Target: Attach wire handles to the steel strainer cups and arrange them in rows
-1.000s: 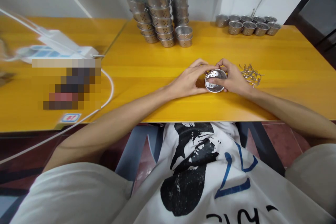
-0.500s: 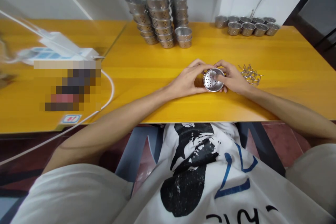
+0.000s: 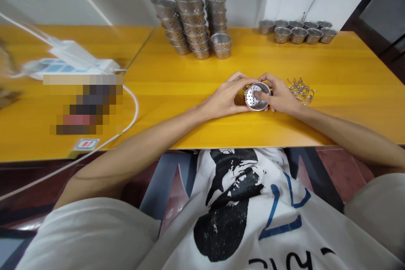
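Between my hands is a small perforated metal strainer cup (image 3: pixel 252 99), its mouth tilted up toward me. My left hand (image 3: pixel 225 95) curves round its left side, with fingers at the top rim and thumb at the lower side. From the right, my right hand (image 3: pixel 279 95) grips the cup, its thumb reaching inside and its other fingers round the outer wall. Whether the thumb presses on a small part inside is too small to tell. A loose heap of thin bent metal wires (image 3: pixel 302 91) lies on the table just right of my right hand.
Tall stacks of strainer cups (image 3: pixel 193 21) stand at the back of the yellow table (image 3: pixel 177 130). Several single cups (image 3: pixel 299 35) sit in rows at the back right. On the left lie a white power strip (image 3: pixel 76 67) and a cable (image 3: pixel 135 105).
My right thumb has shifted slightly left inside the cup. Both hands and the cup otherwise stay in place.
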A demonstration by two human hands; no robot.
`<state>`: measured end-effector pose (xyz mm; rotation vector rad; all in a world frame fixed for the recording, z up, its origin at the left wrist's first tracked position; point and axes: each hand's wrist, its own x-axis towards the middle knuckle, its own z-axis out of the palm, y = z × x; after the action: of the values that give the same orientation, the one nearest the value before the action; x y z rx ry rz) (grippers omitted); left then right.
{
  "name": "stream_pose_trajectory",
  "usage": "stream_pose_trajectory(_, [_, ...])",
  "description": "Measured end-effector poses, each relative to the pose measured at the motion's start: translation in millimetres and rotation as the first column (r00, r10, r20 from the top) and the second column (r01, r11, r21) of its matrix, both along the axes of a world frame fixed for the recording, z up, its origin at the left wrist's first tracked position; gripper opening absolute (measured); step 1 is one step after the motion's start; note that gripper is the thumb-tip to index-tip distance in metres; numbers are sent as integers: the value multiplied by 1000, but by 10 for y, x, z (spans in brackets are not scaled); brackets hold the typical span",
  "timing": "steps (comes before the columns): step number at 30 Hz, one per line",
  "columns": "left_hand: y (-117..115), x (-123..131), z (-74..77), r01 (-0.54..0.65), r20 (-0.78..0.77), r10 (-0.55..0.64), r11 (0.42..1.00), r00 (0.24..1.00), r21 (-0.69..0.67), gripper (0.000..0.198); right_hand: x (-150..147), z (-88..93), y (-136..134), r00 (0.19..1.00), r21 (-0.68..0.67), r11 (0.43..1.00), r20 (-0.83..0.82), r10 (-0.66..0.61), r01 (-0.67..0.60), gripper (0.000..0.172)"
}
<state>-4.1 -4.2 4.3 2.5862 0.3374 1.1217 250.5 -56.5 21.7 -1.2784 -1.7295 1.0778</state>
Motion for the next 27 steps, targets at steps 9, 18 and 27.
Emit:
stream_pose_trajectory(9, [-12, -11, 5, -24, -37, 23, 999, 999, -29, 79, -46, 35, -43, 999, 11, 999, 20, -49, 49, 54])
stream_pose_trajectory(18, [-17, -11, -1, -23, -37, 22, 999, 999, -41, 79, -49, 52, -58, 999, 58, 998, 20, -30, 29, 67])
stream_pose_trajectory(27, [39, 1, -47, 34, 20, -34, 999, 999, 8, 76, -43, 36, -26, 999, 64, 997, -11, -32, 33, 73])
